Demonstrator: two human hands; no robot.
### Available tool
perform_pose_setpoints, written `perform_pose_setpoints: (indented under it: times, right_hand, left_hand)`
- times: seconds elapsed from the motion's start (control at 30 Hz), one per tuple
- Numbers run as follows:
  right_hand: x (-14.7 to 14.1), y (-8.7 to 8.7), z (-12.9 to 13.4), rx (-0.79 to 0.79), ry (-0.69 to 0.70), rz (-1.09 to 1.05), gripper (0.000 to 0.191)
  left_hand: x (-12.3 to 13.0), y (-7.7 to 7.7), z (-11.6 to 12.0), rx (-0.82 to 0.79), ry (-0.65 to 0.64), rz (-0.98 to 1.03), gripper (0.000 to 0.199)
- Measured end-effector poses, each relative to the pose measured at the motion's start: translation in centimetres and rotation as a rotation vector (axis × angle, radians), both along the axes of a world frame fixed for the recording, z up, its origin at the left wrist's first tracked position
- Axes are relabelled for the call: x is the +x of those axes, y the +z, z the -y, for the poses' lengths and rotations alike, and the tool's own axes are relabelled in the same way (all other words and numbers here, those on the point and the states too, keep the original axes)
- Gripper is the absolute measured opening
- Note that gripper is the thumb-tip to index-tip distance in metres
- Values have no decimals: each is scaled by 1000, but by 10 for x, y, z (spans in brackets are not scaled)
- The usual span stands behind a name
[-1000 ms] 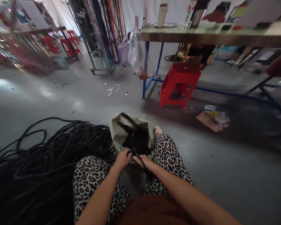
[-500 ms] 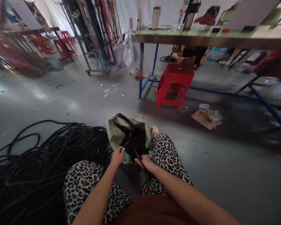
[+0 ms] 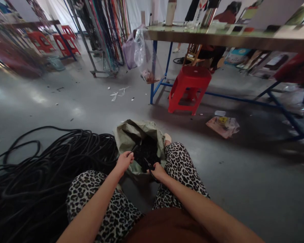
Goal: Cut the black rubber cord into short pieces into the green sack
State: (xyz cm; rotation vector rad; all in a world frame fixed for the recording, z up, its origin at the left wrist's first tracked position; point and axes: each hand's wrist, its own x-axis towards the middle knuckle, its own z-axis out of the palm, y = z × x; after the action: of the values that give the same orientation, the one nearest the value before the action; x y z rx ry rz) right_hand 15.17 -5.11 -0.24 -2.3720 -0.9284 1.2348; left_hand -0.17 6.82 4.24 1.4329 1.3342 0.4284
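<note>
My left hand [image 3: 125, 160] is closed in a pinch over the left side of an open sack [image 3: 122, 135]. A short dark end of black cord shows at its fingertips. My right hand [image 3: 158, 171] grips a pair of scissors [image 3: 148, 163] by the dark handles, blades pointing up and left over the sack's mouth. Whether the blades are apart is too small to tell. Inside the olive-green sack lies a heap of small black pieces [image 3: 149, 150]. A large tangle of thick black cord [image 3: 76, 152] spreads over the floor left of the sack.
A red plastic stool [image 3: 192, 86] stands ahead, by a long table [image 3: 218, 37] with blue legs. Plastic bags [image 3: 144, 57] hang from the table's corner. A printed packet [image 3: 223, 126] lies on the floor. Behind stands a rack of hanging cords [image 3: 108, 30]. A person [image 3: 226, 15] sits beyond the table.
My left hand has moved slightly left and up, a little farther from the scissors. My right hand has stayed nearly in place with the scissors. The view has shifted slightly.
</note>
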Motion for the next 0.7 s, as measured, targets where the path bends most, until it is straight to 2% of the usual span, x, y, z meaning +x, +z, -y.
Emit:
perform_pose_setpoints:
  times: [0.1,0.27,0.47,0.6,0.7]
  right_hand:
    - [2,5,4,25,-73,-35,37]
    - [3,15,12,-204,-176,-464,45]
    - [1,12,14,4,-301,-566,41]
    - [0,0,14,69,-336,-498,44]
    - [-1,-7,16,63,-350,-520,44]
  left_hand:
    - [6,-6,0,-52,41,71,37]
    - [17,-21,1,-53,-31,51,37]
    - [24,-27,-1,-22,-143,-14,33]
    - [29,-31,0,-57,-196,-34,32]
    - [33,-33,3,-43,-235,-35,30]
